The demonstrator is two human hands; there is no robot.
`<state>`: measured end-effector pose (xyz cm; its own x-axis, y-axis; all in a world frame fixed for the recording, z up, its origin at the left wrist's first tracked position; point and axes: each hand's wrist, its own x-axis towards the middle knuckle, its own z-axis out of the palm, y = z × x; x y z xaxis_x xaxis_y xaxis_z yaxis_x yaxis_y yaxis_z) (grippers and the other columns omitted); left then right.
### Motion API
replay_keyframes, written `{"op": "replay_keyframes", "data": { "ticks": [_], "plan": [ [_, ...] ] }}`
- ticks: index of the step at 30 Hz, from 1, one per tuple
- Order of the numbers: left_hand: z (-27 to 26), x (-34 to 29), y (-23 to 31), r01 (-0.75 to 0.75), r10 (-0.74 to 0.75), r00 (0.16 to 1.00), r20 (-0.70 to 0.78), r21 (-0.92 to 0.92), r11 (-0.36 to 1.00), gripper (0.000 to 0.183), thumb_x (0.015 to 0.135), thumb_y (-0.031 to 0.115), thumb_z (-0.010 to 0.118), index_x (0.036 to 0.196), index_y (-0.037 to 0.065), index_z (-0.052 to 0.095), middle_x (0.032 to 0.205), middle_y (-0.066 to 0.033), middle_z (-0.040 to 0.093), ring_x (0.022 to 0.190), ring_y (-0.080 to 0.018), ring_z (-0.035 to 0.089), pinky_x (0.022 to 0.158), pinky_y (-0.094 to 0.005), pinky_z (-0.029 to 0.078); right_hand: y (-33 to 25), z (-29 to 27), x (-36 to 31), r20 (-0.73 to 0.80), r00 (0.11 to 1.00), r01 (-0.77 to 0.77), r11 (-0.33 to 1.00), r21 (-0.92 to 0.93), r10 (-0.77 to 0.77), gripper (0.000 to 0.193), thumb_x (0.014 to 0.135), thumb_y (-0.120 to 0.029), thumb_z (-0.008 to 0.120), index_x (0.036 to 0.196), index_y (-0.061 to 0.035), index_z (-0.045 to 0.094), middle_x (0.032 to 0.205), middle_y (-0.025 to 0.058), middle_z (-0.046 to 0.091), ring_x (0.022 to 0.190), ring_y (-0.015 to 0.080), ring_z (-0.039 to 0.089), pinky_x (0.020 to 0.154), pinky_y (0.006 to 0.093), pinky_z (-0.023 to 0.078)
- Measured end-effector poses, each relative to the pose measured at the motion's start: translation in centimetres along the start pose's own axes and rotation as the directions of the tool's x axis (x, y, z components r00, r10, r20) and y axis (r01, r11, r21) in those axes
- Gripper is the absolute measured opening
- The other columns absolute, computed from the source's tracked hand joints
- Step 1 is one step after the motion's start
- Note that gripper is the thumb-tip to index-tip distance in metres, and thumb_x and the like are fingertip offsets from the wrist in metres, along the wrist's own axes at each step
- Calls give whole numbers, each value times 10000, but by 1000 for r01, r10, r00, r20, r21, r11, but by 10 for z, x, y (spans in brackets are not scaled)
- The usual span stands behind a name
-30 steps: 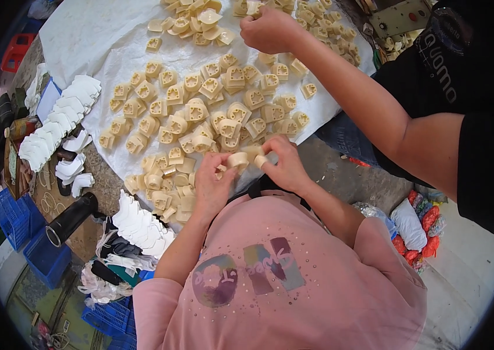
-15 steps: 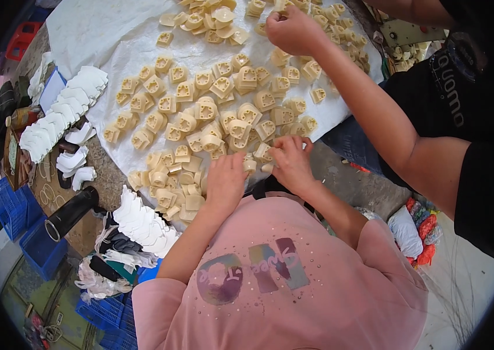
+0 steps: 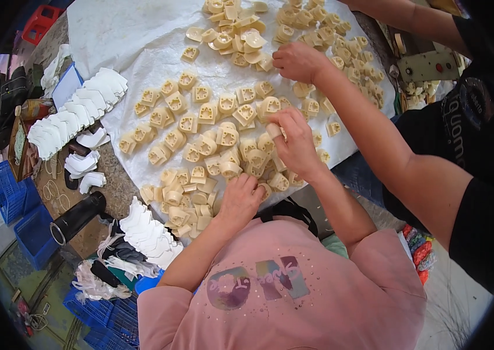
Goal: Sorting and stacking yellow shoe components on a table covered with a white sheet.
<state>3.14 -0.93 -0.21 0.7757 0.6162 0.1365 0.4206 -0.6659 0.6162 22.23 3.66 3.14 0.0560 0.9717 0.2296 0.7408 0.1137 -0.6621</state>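
Many beige plastic parts (image 3: 200,111) lie spread on a white sheet (image 3: 124,35) over the table. My right hand (image 3: 296,146) is raised over the middle of the spread and pinches one beige part (image 3: 273,129) in its fingertips. My left hand (image 3: 240,198) rests with curled fingers on the near heap of parts (image 3: 188,204) at the sheet's front edge. Whether it grips one is hidden under the fingers. Both my forearms come out of pink sleeves.
Another person in a black shirt reaches in from the right, a hand (image 3: 296,61) on the far parts. White moulded pieces (image 3: 78,111) are stacked at the left and front (image 3: 148,230). A black cylinder (image 3: 75,217) and blue crates (image 3: 16,204) stand lower left.
My hands, together on one part before, have separated. The right one went farther out with a part, the left dropped onto the near heap. The other person's hand shifted nearer.
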Motion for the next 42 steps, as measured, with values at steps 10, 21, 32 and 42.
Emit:
{"op": "replay_keyframes", "data": {
  "ticks": [10, 21, 32, 42],
  "plan": [
    [-71, 127, -122, 220, -223, 894, -389, -52, 974, 421, 707, 14, 679, 1113, 91, 595, 1013, -131, 567, 963, -318, 529, 836, -401, 428, 26, 52, 86, 45, 944, -330, 938, 106, 327, 247, 811, -83, 614, 1048, -16, 596, 960, 145, 566, 812, 315, 602, 714, 393, 478],
    [-33, 220, -206, 472, -380, 858, -345, 238, 849, 638, 701, 124, 732, 1283, 240, 499, 1290, -41, 479, 1186, -258, 415, 965, -429, 327, 45, 90, 159, -58, 998, -7, 848, -531, -28, 241, 694, -82, 638, 935, -79, 659, 1098, 84, 516, 1119, 267, 414, 919, 476, 249],
    [-62, 214, -220, 208, -116, 909, -400, 193, 959, 546, 670, 176, 765, 1179, 229, 577, 1111, -13, 560, 1050, -227, 469, 906, -395, 360, 57, 95, 180, -20, 995, 69, 806, -588, -100, 200, 729, -104, 616, 922, -101, 670, 1115, 59, 522, 1125, 241, 413, 924, 482, 230],
    [-103, 124, -172, 202, -303, 899, -317, -314, 928, 414, 773, 249, 719, 1134, 81, 606, 975, -77, 616, 889, -242, 530, 815, -350, 426, 20, 46, 112, 34, 999, -41, 999, 18, 40, 267, 697, -144, 714, 936, -75, 615, 1049, 65, 505, 1067, 278, 421, 905, 417, 276]
  ]
}}
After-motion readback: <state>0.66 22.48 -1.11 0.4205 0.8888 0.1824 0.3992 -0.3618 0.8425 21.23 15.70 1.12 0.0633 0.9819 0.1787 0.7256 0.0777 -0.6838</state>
